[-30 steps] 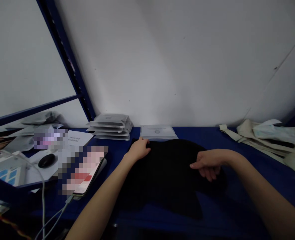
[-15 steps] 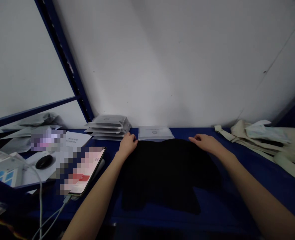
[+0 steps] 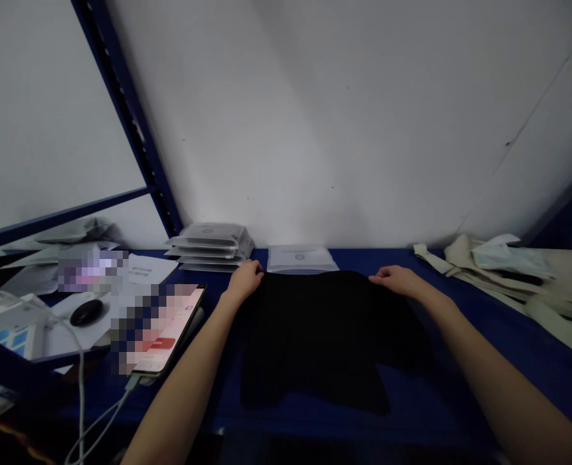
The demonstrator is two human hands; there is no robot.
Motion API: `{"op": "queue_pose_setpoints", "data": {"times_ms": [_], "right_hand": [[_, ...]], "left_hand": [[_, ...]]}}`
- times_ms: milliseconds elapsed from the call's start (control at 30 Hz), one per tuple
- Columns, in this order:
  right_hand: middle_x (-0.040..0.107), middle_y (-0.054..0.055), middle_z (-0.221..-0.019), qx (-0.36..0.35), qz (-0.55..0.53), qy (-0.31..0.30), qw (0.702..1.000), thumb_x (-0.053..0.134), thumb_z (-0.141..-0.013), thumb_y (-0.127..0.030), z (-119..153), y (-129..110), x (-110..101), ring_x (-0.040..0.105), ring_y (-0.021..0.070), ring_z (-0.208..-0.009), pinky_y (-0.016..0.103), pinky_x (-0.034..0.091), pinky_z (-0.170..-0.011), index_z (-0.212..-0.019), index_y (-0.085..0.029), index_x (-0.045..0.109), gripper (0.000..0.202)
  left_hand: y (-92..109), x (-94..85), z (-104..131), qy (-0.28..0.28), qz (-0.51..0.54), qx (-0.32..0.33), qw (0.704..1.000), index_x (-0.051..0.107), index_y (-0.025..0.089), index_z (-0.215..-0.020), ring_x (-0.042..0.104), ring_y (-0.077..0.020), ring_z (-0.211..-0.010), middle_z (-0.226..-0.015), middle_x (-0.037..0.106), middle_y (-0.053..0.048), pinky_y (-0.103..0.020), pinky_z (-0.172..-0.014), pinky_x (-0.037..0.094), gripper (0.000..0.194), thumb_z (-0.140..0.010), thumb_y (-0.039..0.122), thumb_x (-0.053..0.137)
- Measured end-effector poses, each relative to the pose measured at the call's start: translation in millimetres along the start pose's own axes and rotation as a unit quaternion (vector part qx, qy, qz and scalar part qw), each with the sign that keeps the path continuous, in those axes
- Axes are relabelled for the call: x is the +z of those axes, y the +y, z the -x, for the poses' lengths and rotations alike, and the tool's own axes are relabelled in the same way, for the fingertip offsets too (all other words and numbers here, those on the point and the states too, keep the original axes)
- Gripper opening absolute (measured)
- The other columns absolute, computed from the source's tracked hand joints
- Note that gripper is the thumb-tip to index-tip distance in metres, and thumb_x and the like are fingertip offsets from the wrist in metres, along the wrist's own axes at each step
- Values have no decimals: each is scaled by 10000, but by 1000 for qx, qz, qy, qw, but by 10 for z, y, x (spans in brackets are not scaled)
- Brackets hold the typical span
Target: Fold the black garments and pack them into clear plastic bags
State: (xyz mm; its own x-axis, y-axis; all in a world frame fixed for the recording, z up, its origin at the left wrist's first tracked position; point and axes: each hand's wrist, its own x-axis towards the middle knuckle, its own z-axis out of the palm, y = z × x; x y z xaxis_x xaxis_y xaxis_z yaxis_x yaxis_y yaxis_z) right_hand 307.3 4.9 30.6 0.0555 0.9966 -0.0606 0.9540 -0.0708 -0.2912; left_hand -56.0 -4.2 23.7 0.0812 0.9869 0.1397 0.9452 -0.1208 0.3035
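A black garment (image 3: pixel 315 336) lies spread on the blue tabletop, its far edge running between my two hands. It is too dark to make out its kind or its folds. My left hand (image 3: pixel 246 283) is closed at the garment's far left corner, thumb and fingers together on the cloth. At the far right corner, my right hand (image 3: pixel 396 280) pinches the edge between thumb and curled fingers. Just beyond the far edge lies a flat, translucent zip bag (image 3: pixel 301 256) with a round mark on it.
Several similar bags are stacked (image 3: pixel 211 248) at the back left. A phone (image 3: pixel 170 336) with a charging cable (image 3: pixel 81 387) lies left of my left forearm, near papers and a black mouse (image 3: pixel 86 312). Beige cloth (image 3: pixel 480 274) is heaped at right. A white wall (image 3: pixel 315 129) rises behind.
My right hand has shifted slightly right and down, its fingertips now pressed together on the cloth. My left hand has moved a little left. The garment's left side has drawn in slightly.
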Motion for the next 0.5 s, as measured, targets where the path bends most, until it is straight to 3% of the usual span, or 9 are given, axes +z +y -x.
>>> {"op": "queue_pose_setpoints", "data": {"times_ms": [267, 433, 500], "right_hand": [[631, 80, -719, 15, -8, 7, 1000, 487, -775, -390, 21, 104, -100, 592, 220, -703, 292, 411, -615, -666, -188, 564, 242], [632, 105, -715, 18, -34, 20, 999, 506, -778, -367, 38, 161, -144, 576, 216, -687, 297, 398, -632, -651, -173, 561, 238], [634, 116, -703, 21, -46, 29, 998, 511, -780, -357, 44, 200, -153, 570, 207, -663, 296, 392, -617, -648, -164, 569, 240]], "left_hand": [[28, -119, 45, -3, 4, -42, 999, 616, 165, -972, 592, -237, -977, -1012, 652, -114, -306, -814, 430, 223, -809, 254, 493], [23, -265, 117, 48, -21, -157, 986, 639, 144, -944, 607, -290, -979, -1033, 647, -169, -346, -767, 444, 275, -823, 194, 397], [-19, -290, 126, 43, -22, -185, 981, 635, 121, -945, 602, -302, -995, -1050, 639, -191, -350, -769, 443, 273, -811, 190, 408]]}}
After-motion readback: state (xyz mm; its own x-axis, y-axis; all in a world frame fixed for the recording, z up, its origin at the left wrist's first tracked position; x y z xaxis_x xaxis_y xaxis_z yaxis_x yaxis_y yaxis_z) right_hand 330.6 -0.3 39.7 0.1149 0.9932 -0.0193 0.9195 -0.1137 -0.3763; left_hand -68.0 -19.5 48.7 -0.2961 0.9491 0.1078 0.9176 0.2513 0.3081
